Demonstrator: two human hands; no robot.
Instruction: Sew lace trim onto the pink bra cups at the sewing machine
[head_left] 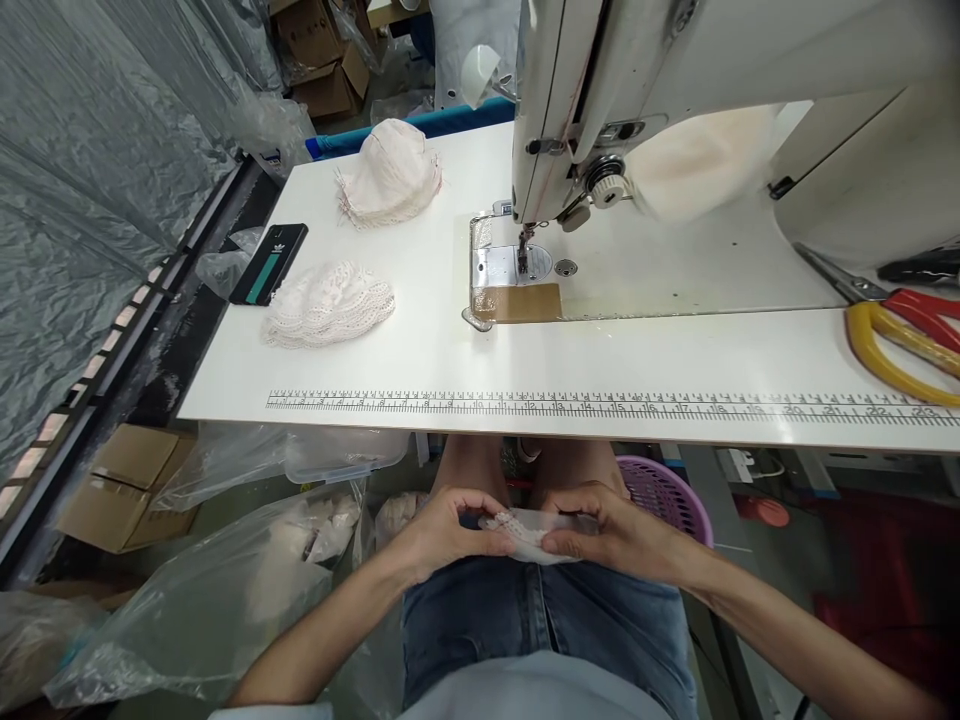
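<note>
Over my lap, just below the table's front edge, I hold a small white piece of lace-edged fabric (529, 535). Its left end is pinched between the thumb and fingers of my left hand (461, 530). My right hand (592, 522) grips the other end, thumb on top, and covers part of the cloth. Beyond my hands, on the white table, lies a white lace cap-like piece (330, 305). Behind that is a pale pink gathered cloth piece (391, 172) with loose threads. The sewing machine (525, 250) stands at the middle of the table, its needle over the metal plate.
A black phone (268, 265) lies at the table's left edge. Yellow-and-red-handled scissors (885, 320) are at the right. A printed ruler (600, 408) runs along the front edge. Below are a purple basket (667, 497), a clear plastic bag (217, 590) and a cardboard box (127, 490).
</note>
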